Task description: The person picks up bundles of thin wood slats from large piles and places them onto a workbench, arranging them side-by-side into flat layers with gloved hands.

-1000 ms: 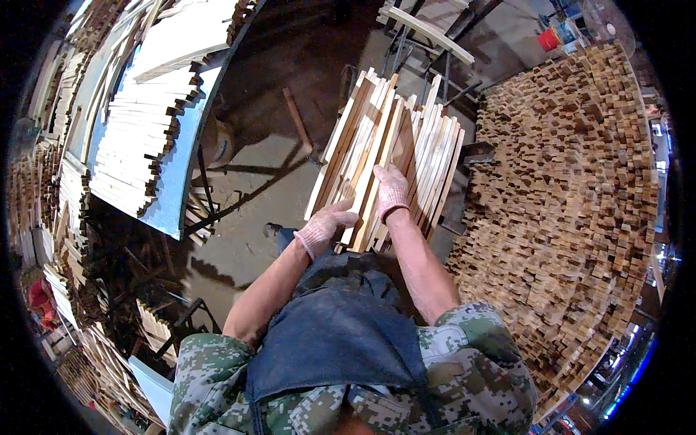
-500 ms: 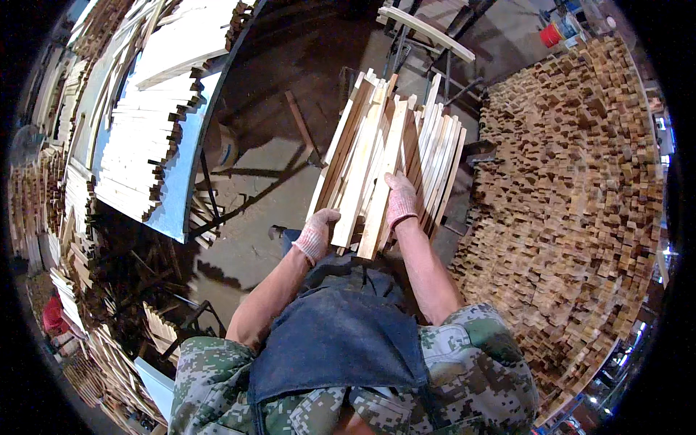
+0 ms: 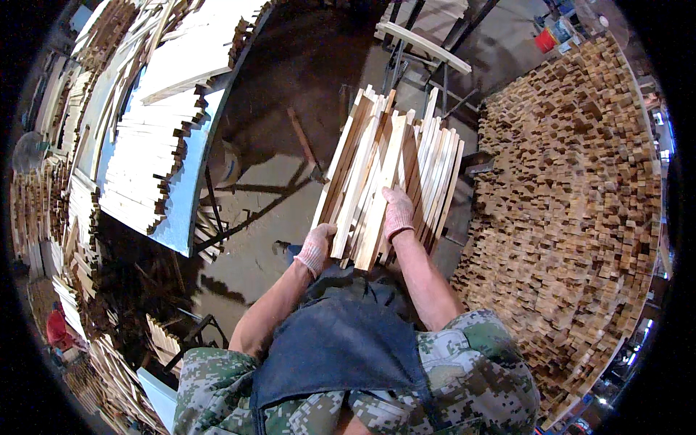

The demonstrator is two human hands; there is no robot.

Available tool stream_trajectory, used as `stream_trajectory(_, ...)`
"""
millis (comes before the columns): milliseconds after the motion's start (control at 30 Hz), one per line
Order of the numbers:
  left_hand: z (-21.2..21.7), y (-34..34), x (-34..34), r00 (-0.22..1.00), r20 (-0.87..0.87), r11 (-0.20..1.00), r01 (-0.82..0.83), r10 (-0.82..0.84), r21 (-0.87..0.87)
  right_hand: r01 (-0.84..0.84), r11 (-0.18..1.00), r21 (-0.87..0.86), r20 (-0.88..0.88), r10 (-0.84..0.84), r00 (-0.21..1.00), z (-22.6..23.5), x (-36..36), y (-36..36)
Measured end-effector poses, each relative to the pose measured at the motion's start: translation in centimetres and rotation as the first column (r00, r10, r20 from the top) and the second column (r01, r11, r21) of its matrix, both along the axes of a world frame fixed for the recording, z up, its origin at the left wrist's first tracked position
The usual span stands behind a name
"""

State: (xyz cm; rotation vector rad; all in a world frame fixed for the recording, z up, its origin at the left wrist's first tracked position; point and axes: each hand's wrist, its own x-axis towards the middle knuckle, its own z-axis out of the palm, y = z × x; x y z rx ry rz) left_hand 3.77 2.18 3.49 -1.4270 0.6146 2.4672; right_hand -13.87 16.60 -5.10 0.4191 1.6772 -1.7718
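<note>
A stack of pale wooden strips [image 3: 444, 170] lies in front of me, lengthwise away from my body, with uneven ends. My left hand [image 3: 317, 248], in a light knitted glove, is closed at the near left end of the stack, its thumb on top of the strips. Farther right and a little farther along, my right hand [image 3: 398, 212], gloved alike, is wrapped over a light strip [image 3: 377, 235] whose near end juts toward my apron. The fingers of both hands are partly hidden by the wood. What supports the stack underneath is hidden.
To the left, a blue-topped table [image 3: 183, 235] bears many wooden strips [image 3: 138, 167]. A tall wall of stacked wood ends [image 3: 565, 217] stands close on my right. Beyond the stack are a metal frame with a wooden bar [image 3: 424, 48] and a red bucket [image 3: 544, 40].
The whole view has shifted slightly, so table, stack and hands sit a little lower in the picture. Both hands keep nearly the same hold on the strips.
</note>
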Motion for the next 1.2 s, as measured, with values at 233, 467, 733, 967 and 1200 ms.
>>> stream_trajectory(233, -0.3, 0.5, 0.3, 0.998, 0.058, 0.996, -0.021, 0.026, -0.089, 0.062, 0.998, -0.006, -0.016, -0.062, 0.998, 2.3, 0.8, -1.7)
stream_trajectory(467, -4.2, 0.9, 2.0, 0.942, 0.033, 0.774, 0.295, -0.335, -0.561, 0.116, 0.991, 0.070, -0.157, -0.104, 0.982, 3.3, 1.8, -2.4)
stream_trajectory(733, 1.4, 2.1, 0.9, 0.788, 0.046, 0.651, 0.539, -0.615, -0.534, 0.086, 0.960, 0.266, -0.219, -0.027, 0.975, 1.1, 2.9, -4.6)
stream_trajectory(967, -1.3, 2.2, 1.3, 0.703, 0.026, 0.559, 0.587, -0.711, -0.586, -0.032, 0.758, 0.651, -0.308, 0.302, 0.902, -1.2, 2.8, -4.4)
stream_trajectory(1200, -0.3, -3.0, 8.7, 0.913, 0.209, 0.679, 0.401, -0.350, -0.615, 0.014, 0.861, 0.509, -0.445, 0.248, 0.861, -4.7, 0.3, -9.3)
